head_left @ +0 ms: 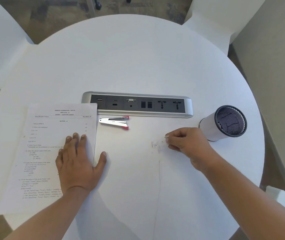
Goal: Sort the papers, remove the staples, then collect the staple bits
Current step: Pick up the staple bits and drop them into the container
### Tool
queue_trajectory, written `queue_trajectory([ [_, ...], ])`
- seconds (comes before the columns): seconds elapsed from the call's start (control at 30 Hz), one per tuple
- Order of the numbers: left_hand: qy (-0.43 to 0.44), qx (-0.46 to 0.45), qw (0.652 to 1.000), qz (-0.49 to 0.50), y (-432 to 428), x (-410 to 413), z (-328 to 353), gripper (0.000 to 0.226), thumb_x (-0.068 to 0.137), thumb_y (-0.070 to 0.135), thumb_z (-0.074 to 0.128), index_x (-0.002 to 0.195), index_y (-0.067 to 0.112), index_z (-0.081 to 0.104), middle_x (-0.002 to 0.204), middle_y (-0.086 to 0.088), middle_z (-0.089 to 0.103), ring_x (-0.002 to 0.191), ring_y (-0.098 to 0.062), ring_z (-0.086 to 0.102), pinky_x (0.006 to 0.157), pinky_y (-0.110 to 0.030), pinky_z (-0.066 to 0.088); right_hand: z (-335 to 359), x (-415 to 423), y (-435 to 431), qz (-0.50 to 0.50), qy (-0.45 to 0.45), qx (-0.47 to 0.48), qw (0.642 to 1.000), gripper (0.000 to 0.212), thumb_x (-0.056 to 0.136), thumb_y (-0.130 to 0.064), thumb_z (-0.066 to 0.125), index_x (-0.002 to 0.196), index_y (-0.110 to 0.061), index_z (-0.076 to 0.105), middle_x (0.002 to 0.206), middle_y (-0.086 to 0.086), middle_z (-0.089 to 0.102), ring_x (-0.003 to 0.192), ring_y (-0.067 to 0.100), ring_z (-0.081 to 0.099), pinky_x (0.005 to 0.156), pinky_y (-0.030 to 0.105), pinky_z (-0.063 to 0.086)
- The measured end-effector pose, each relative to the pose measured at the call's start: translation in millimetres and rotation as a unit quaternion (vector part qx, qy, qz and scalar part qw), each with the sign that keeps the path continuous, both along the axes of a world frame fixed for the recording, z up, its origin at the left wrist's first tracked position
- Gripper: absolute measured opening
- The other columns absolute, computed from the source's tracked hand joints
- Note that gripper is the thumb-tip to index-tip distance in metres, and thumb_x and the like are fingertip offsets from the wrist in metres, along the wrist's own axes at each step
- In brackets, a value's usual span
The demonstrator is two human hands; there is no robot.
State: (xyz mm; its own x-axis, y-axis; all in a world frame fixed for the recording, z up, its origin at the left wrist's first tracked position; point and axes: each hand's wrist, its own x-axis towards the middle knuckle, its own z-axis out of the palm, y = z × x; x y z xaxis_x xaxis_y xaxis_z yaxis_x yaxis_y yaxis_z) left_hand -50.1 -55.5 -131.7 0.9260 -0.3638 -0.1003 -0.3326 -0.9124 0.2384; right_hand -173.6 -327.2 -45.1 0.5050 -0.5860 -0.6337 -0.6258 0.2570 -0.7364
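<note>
A stack of printed exam papers lies on the left of the round white table. My left hand rests flat on its right edge, fingers spread. A silver stapler with red ends lies just right of the papers' top corner. Small staple bits are scattered on the table right of centre. My right hand hovers at those bits with fingertips pinched together; whether a bit is between them is too small to tell.
A socket panel is set into the table behind the stapler. A mesh pen cup wrapped in white lies tilted at the right, its mouth facing me. White chairs stand around the table.
</note>
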Motion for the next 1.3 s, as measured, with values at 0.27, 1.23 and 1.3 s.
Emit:
queue_trajectory([
  [0.27, -0.005, -0.001, 1.000, -0.003, 3, 2, -2, 0.088, 0.079, 0.069, 0.035, 0.144, 0.010, 0.043, 0.157, -0.017, 0.037, 0.149, -0.034, 0.027, 0.116, -0.057, 0.024, 75, -43, -38, -0.140, -0.110, 0.049, 0.983, 0.012, 0.082, 0.004, 0.067, 0.074, -0.004, 0.071, 0.066, -0.002, 0.071, 0.062, 0.003, 0.067, 0.061, 0.013, 0.054],
  [1.23, -0.011, -0.034, 0.999, 0.000, -2, 1, -6, 0.089, 0.072, 0.069, 0.041, 0.139, 0.011, 0.046, 0.154, -0.018, 0.040, 0.146, -0.038, 0.032, 0.113, -0.061, 0.026, 65, -63, -105, 0.023, 0.132, -0.418, 0.899, 0.013, 0.081, -0.010, 0.069, 0.081, -0.022, 0.074, 0.078, -0.006, 0.072, 0.067, 0.002, 0.062, 0.055, 0.016, 0.041],
  [1.3, -0.011, -0.036, 0.999, 0.002, -2, 1, -5, 0.088, 0.072, 0.069, 0.041, 0.139, 0.011, 0.046, 0.154, -0.017, 0.040, 0.146, -0.038, 0.032, 0.113, -0.061, 0.026, 64, -62, -104, 0.044, 0.142, -0.425, 0.893, 0.017, 0.081, -0.008, 0.066, 0.084, -0.023, 0.075, 0.080, -0.006, 0.071, 0.066, 0.003, 0.061, 0.055, 0.013, 0.037],
])
